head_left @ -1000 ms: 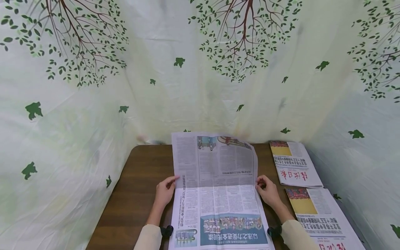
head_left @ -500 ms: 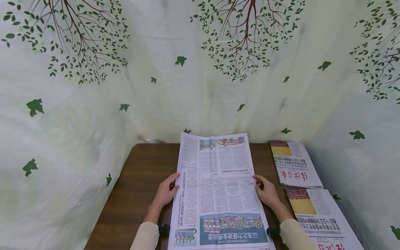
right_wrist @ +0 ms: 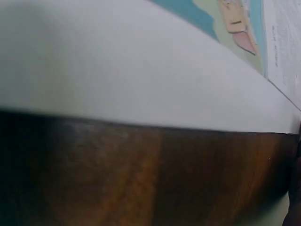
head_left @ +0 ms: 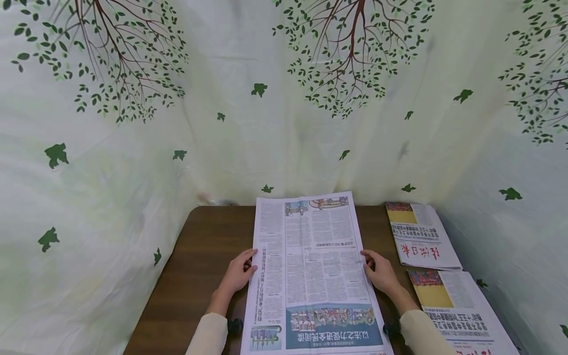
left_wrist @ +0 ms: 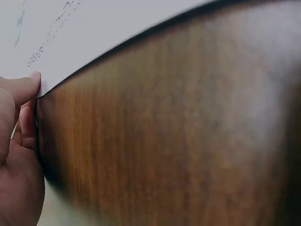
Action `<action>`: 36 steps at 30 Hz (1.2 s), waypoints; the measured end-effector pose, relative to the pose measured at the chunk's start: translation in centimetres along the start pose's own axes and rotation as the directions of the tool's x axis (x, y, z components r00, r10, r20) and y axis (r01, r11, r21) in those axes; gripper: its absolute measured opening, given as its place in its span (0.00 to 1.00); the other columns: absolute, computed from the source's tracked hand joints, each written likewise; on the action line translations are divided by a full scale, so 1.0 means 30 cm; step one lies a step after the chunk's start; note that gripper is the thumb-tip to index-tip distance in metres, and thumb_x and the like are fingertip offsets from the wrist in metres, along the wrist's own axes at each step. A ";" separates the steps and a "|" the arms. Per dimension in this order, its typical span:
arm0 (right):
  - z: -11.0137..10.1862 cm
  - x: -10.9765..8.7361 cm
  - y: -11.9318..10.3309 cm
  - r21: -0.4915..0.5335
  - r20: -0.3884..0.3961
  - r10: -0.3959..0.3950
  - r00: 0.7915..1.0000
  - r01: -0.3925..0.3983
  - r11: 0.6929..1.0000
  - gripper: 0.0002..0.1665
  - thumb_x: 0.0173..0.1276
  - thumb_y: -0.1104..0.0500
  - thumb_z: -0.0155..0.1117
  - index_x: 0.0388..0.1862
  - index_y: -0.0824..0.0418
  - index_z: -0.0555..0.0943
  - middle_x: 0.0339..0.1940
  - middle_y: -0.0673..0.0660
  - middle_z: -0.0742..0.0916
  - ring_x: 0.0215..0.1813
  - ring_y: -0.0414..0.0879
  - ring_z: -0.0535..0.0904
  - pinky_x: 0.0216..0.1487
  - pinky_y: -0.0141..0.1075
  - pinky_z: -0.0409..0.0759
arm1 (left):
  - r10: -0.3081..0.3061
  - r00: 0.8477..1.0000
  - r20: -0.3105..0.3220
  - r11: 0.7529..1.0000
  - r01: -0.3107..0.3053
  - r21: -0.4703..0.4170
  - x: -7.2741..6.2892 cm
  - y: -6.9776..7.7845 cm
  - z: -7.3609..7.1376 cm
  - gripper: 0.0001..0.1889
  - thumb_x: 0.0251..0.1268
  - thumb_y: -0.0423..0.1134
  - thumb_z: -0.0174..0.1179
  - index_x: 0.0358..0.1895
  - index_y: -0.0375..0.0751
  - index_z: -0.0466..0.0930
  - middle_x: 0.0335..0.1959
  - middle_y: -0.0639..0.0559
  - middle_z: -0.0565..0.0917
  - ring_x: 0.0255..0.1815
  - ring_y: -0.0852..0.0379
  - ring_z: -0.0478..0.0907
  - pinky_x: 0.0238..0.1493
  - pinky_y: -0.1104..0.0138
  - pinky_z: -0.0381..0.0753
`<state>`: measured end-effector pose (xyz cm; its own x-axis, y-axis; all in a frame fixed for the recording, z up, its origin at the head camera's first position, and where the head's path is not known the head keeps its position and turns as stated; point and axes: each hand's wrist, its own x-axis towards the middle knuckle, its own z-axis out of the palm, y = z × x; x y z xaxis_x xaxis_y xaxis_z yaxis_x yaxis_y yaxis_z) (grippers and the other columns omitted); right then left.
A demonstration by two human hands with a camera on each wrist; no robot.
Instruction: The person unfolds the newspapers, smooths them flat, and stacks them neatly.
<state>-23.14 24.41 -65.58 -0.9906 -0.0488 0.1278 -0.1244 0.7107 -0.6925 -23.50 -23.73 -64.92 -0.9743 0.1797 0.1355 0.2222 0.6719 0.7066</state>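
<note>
An opened-out newspaper sheet [head_left: 328, 276] lies lengthwise in front of me, its print upside down from here and a blue illustrated panel near its lower end. My left hand [head_left: 237, 272] pinches its left edge about halfway up. In the left wrist view the thumb of the left hand [left_wrist: 21, 141] lies on top of the paper with fingers curled below. At the opposite edge my right hand [head_left: 380, 272] pinches the paper between thumb and fingers. Only a sliver of that hand shows in the right wrist view, beside the sheet's white margin [right_wrist: 141, 80].
Two folded newspapers lie along the right side of the brown wooden table [head_left: 191, 276]: a farther one [head_left: 423, 236] and a nearer one [head_left: 461, 315]. A curtain printed with trees and leaves [head_left: 239, 138] hangs behind the table and at its sides.
The sheet's far half, raised and shaded a second ago, has come down flatter, and its right edge has straightened. Both hands stay at the side edges with little movement.
</note>
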 end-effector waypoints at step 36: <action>0.017 -0.027 -0.042 -0.063 -0.001 0.017 1.000 -0.017 0.998 0.29 0.73 0.63 0.61 0.71 0.71 0.72 0.71 0.71 0.74 0.64 0.66 0.75 0.65 0.60 0.74 | -0.035 0.999 0.037 0.996 0.032 0.082 -0.012 0.003 0.031 0.34 0.64 0.51 0.71 0.71 0.44 0.76 0.79 0.43 0.65 0.74 0.40 0.64 0.68 0.44 0.72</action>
<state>-22.19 23.20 -65.17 -0.9925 -0.0364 0.1167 -0.1040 0.7539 -0.6487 -23.09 -23.07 -65.57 -0.9796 0.1824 0.0843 0.1928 0.7342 0.6510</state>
